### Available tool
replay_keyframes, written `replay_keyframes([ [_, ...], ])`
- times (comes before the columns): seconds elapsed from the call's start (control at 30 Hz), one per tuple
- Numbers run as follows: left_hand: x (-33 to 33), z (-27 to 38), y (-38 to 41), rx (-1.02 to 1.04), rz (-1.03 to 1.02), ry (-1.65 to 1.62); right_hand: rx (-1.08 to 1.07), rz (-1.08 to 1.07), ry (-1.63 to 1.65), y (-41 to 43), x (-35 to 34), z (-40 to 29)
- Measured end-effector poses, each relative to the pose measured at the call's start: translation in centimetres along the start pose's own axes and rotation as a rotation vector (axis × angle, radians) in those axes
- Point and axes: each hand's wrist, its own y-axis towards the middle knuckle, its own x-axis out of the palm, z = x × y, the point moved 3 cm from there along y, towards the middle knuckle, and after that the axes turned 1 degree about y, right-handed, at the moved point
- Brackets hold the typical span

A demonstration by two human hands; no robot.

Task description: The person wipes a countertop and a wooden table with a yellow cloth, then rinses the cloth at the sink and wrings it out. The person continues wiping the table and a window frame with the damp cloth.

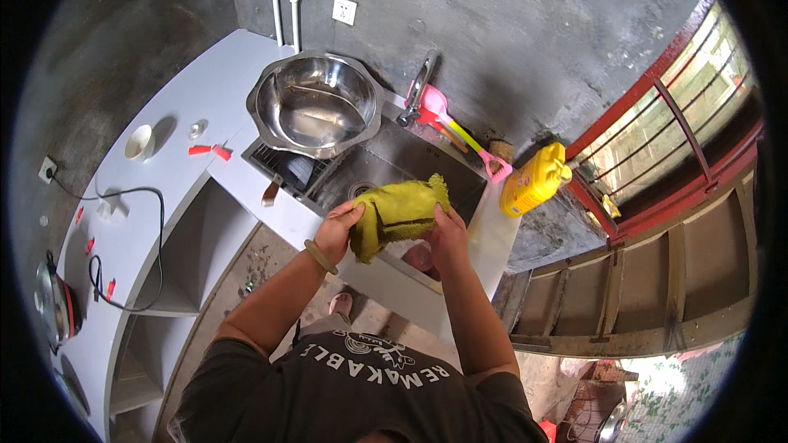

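A folded yellow-green cloth (pixel 400 209) is stretched between my two hands, above the near part of a stainless steel sink (pixel 462 181). My left hand (pixel 337 231) pinches its left end, the thumb lying on top. At the right end, my right hand (pixel 448 234) grips the fabric near its edge. The cloth hides part of the basin and the drain. Beyond it, a divided steel hot pot pan (pixel 317 107) rests over the sink's far left corner, beside the chrome faucet (pixel 422 89). Something reddish (pixel 422 255) shows in the basin below the cloth, partly hidden.
A yellow plastic jug (pixel 534 181) and a pink toy shovel (pixel 468 135) stand right of the sink. A brown-handled utensil (pixel 271 191) lies at its left rim. The white counter (pixel 184 104) holds a bowl (pixel 140 143), a black cable (pixel 161 227) and a lidded pan (pixel 55 304).
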Motion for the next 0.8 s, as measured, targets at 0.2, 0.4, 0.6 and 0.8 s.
replay_keyframes([
  [0.2,-5.8,0.7,6.5,0.120,0.125,0.447,-0.088,0.090,-0.452,8.1,-0.9,1.7],
  [0.4,-11.0,-1.9,10.1,-0.009,0.182,0.671,-0.113,0.081,-0.591,13.9,-1.2,2.7],
  [0.6,-9.1,-1.5,10.8,-0.013,0.259,0.549,0.217,0.093,-0.958,19.9,-3.2,3.2],
  [0.8,-7.3,-1.3,12.1,-0.153,0.207,0.319,-0.742,0.173,-1.429,25.7,-3.8,3.4],
])
